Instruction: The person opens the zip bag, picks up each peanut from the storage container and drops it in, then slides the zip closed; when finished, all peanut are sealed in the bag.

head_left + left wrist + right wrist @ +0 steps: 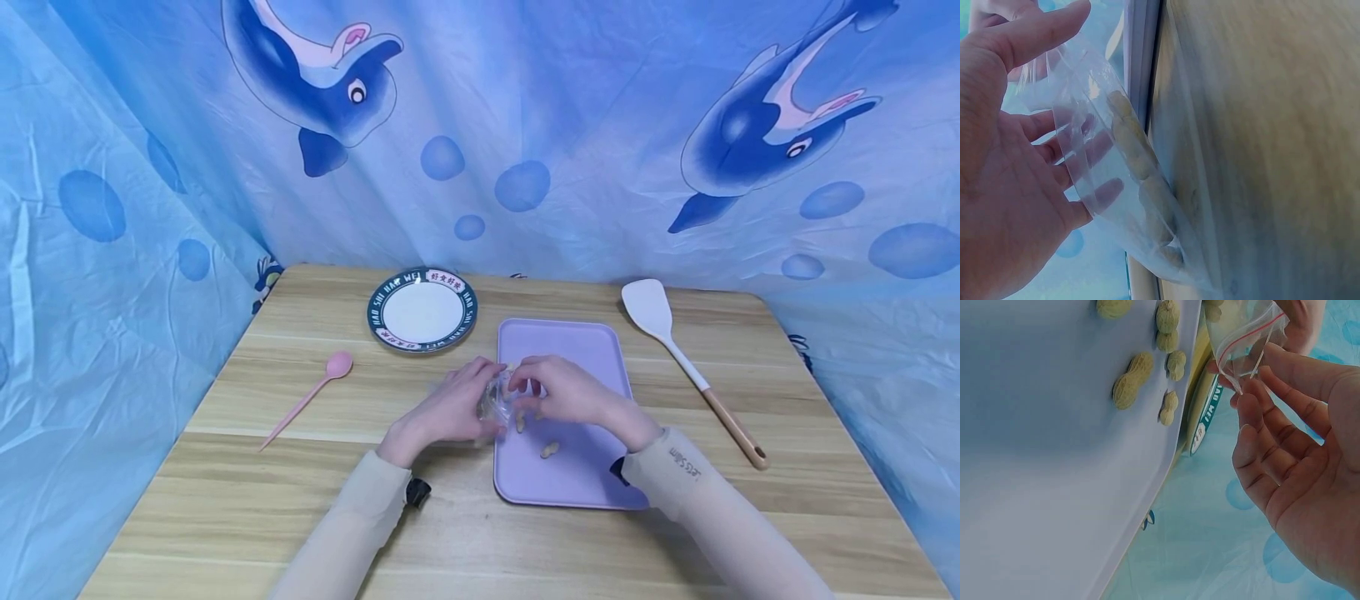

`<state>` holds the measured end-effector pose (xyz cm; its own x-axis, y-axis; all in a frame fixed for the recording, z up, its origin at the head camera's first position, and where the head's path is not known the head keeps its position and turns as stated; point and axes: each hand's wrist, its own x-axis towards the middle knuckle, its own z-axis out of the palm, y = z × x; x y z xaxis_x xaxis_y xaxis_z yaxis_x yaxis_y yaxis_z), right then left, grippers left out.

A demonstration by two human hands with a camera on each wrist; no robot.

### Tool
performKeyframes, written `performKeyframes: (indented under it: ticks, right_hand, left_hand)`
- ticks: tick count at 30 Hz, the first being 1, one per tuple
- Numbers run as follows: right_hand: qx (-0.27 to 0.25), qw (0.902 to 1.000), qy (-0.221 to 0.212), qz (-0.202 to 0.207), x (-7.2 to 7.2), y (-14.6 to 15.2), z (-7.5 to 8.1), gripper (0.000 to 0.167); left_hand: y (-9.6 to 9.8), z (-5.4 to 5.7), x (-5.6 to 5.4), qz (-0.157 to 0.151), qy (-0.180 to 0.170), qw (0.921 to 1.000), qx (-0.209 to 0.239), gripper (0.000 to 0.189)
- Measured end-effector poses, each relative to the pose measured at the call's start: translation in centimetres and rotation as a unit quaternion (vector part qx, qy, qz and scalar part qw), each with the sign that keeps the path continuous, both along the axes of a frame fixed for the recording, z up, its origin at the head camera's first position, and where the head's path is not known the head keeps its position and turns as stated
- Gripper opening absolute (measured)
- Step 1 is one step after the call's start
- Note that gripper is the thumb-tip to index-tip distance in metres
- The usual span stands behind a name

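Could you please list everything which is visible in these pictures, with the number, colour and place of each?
table: one, wood-coloured, below everything
curtain: blue with dolphins, behind the table
tray: one, purple, on the table
loose peanuts: at least five, tan, on the tray
plastic bag: one, clear, at the tray's left edge
bagged peanuts: several, tan, inside the bag
plate: one, white with dark rim, back of the table
spoon: one, pink, left side
spatula: one, white with wooden handle, right side
sleeves: two, pale, both arms
left hand: one, bare, holding the bag
right hand: one, bare, at the bag's opening
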<state>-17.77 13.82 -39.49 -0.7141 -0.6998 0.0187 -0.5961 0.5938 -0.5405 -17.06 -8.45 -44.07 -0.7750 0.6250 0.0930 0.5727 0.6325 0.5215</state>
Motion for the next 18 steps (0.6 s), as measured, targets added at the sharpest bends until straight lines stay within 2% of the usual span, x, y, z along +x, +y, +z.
performKeyframes:
  ticks: [8,18]
  right_hand:
    - [-0.008,0.9998,0.009,-0.015,-0.5,1.5,-0.5,0.018]
    - [-0.01,0.9995,0.031,-0.007,-0.6,3.1,-1.9,0.017]
  left_hand:
    - [0.0,0.2,0.1,0.007,-0.02,0.9998,0.0,0.092]
    - [0.0,0.3,0.2,0.013,-0.022,0.9997,-0.002,0.092]
